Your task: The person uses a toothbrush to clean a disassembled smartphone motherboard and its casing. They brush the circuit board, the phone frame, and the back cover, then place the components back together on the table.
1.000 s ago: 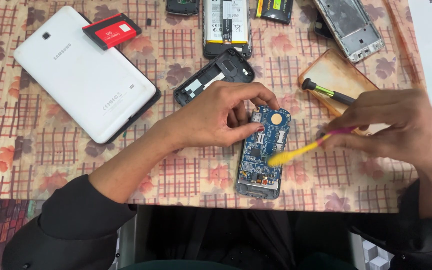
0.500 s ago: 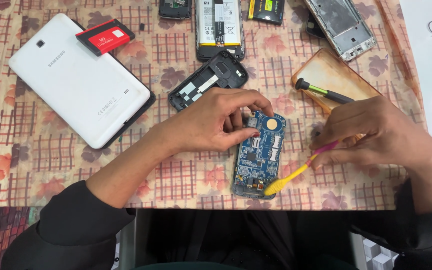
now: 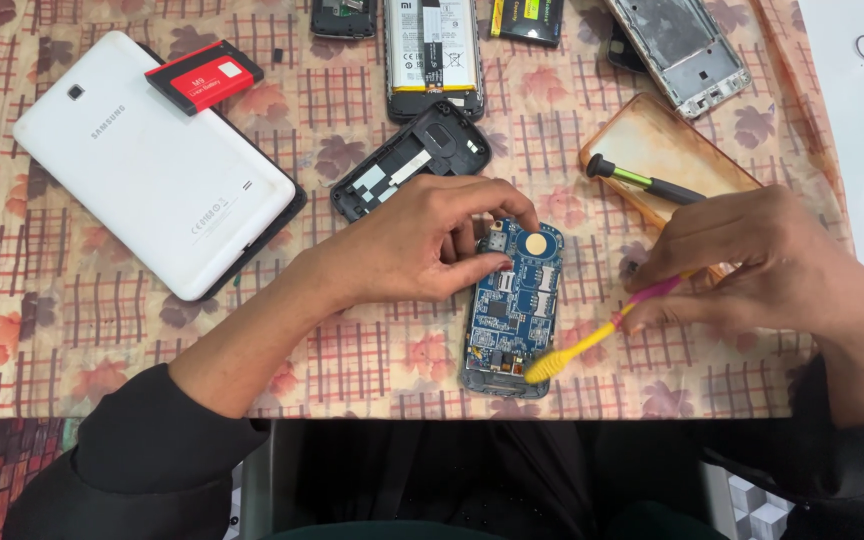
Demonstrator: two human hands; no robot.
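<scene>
The opened phone (image 3: 512,310) lies near the table's front edge, long axis running 12 to 6 o'clock. The right hand (image 3: 762,270), at 3 o'clock from it, is clenched on a yellow brush (image 3: 592,345) whose head meets the board's lower end. The left hand (image 3: 422,245), nearer, at 10 o'clock, pinches the phone's upper end. Farther off lies a white tablet (image 3: 152,165).

table: floral checked cloth (image 3: 102,330) under both hands | white surface (image 3: 862,130) beyond right hand | lighting: even
</scene>
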